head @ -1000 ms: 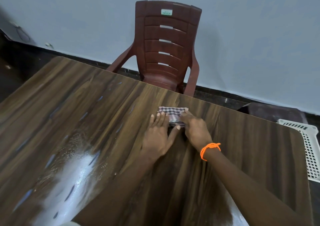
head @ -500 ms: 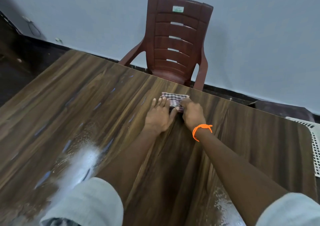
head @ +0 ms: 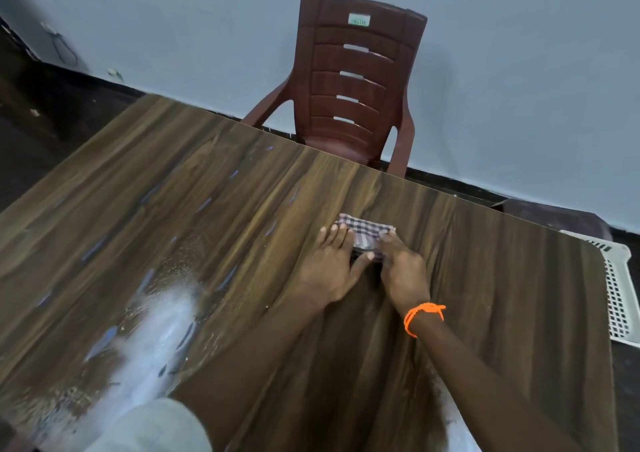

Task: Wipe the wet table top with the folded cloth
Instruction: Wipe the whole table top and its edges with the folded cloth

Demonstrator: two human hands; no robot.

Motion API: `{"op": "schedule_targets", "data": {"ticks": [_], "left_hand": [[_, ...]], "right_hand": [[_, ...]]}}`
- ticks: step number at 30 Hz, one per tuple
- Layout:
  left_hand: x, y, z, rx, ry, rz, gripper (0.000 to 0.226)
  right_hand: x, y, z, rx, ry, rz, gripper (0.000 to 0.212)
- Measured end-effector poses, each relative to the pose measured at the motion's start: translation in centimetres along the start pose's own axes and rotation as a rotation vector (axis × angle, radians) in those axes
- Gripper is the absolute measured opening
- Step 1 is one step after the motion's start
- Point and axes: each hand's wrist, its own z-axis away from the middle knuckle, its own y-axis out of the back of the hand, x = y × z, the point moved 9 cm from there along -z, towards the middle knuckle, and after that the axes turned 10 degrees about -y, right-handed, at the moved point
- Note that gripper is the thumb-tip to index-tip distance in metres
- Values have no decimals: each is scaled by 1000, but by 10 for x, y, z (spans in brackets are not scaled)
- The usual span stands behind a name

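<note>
A small folded checked cloth (head: pixel 364 232) lies on the wood-grain table top (head: pixel 207 209), toward its far edge. My left hand (head: pixel 329 268) lies flat with straight fingers on the cloth's left part, thumb spread across its near edge. My right hand (head: pixel 403 271), with an orange thread at the wrist, presses on the cloth's right part with its fingers extended. Both hands cover the cloth's near half. A pale wet sheen (head: pixel 156 330) and several scattered drops show on the left side of the table.
A maroon plastic chair (head: pixel 353 81) stands beyond the table's far edge, against a light wall. A white perforated basket (head: pixel 620 289) sits off the table's right edge. Dark floor lies to the left of the table. Another wet patch (head: pixel 457 431) shows near the front right.
The two hands with the cloth have pushed out toward the table's far edge and then come back a little. The view has shifted with my head.
</note>
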Motion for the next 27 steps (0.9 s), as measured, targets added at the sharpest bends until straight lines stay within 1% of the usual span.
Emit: {"op": "schedule_targets", "data": {"ticks": [2,5,8,10,13,15,19,21,23,25,27], "left_hand": [[-9,3,-13,-10,-9,-35,77],[-32,11,-15,1,20,-56,76],[-55,16,6,39,72,-13,73],[-64,16,29,68,88,7,71],[-60,12,66,100,88,13,70],[-51,7,87,96,77,18,74],[-28,-7,99,-10,34,22,90],[-19,-9,92,-36,17,8,90],[-17,-8,78,-36,20,9,85],[-22,-4,65,-29,37,-6,81],[-33,0,59,-19,67,-23,79]], "right_hand": [[-8,-2,-15,17,-24,-19,41],[-29,-17,-30,-21,-40,-7,39],[-50,-39,-25,-72,10,6,39],[-58,-51,-11,-115,28,-4,43],[-63,-57,20,-142,74,-15,45],[-63,-54,43,-160,98,-5,46],[-49,-35,70,-168,104,32,47],[-42,-26,70,-162,94,51,48],[-37,-23,57,-133,46,48,48],[-37,-25,39,-100,-3,34,47],[-45,-34,27,-100,-2,23,45]]}}
